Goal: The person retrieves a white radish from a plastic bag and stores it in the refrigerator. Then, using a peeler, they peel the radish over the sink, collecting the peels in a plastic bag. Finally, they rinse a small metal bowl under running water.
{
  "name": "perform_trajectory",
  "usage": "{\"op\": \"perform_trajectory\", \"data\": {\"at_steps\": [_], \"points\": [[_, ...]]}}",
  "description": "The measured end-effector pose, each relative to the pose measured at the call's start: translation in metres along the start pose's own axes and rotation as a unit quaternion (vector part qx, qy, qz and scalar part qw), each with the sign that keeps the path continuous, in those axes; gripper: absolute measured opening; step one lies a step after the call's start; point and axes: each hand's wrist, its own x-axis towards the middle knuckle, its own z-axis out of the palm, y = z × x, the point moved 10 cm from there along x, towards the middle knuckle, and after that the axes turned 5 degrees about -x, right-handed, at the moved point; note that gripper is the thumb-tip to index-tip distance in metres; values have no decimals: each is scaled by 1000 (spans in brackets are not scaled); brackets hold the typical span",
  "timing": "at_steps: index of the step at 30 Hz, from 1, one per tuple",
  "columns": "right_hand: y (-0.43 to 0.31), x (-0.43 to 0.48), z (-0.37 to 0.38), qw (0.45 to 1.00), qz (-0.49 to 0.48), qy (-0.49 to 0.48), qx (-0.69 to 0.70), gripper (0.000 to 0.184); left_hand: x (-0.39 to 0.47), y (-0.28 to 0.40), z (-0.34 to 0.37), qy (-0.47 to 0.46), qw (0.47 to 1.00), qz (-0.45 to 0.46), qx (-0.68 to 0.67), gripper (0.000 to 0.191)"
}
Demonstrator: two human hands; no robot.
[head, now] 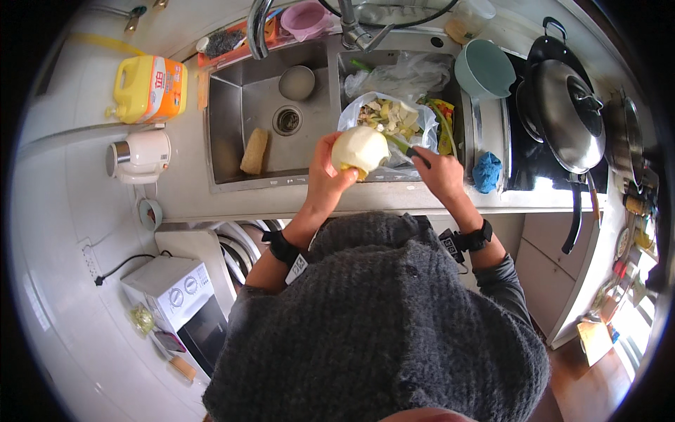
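Note:
My left hand (328,171) grips a large, pale, mostly peeled fruit (359,147) over the front edge of the double sink. Some yellow skin is left on its underside by my thumb. In my right hand (440,173) is a small peeling tool (408,150) with a black and green handle. Its tip points at the fruit's right side, and whether it touches cannot be made out. Behind both hands, a clear plastic bag (428,124) lies open in the right basin, holding peelings and scraps (390,117).
In the left basin (242,79) are a metal bowl (296,83) and a loofah (254,151). The faucet (350,31) rises behind. A green basin (484,68), blue cloth (487,172) and lidded wok (567,116) stand right; a kettle (142,157) and yellow jug (150,89) stand left.

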Motion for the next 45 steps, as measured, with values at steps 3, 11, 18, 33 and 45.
{"op": "perform_trajectory", "data": {"at_steps": [3, 11, 18, 33, 45], "points": [[4, -4, 20, 997, -17, -76, -27, 25, 4, -6, -5, -6, 998, -24, -52, 59], [-45, -28, -93, 938, -80, 101, 320, 34, 5, -18, -12, -2, 997, -33, -70, 60], [-48, -32, -73, 945, -79, 58, 312, 33, -1, -21, -10, -2, 998, -42, -50, 60], [-48, -32, -108, 947, -121, 142, 261, 35, 3, -15, -1, -41, 983, -52, -174, 65], [-77, -41, -111, 942, -167, 151, 249, 38, -8, -4, -1, -26, 996, -9, -79, 57]]}}
